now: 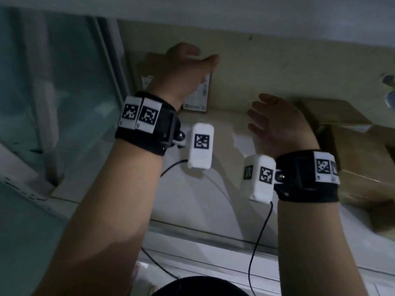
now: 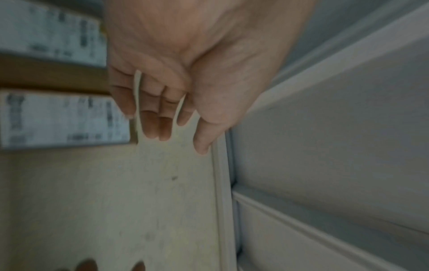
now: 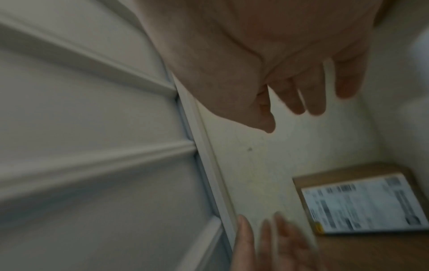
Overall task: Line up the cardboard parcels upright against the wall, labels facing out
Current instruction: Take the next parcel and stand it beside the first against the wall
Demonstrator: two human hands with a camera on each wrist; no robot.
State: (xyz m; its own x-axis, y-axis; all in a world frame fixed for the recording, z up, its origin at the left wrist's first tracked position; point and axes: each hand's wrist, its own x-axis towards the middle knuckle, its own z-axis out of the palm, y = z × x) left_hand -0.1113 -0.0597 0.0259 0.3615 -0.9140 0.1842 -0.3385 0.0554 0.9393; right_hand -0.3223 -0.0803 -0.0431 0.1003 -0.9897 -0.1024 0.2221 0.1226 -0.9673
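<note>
A cardboard parcel stands against the beige wall, its white label facing me. My left hand hovers in front of its top, partly hiding it, fingers loose and holding nothing. In the left wrist view that hand hangs beside two white labels on brown cardboard. My right hand is raised to the right of the parcel, fingers spread and empty. The right wrist view shows the right hand open above a labelled parcel, with the left hand's fingers blurred at the bottom edge.
More cardboard boxes are piled at the right, one against the wall. A glass panel with a white frame fills the left side. White panelled moulding runs beside the wall. Black cables hang from my wrist cameras.
</note>
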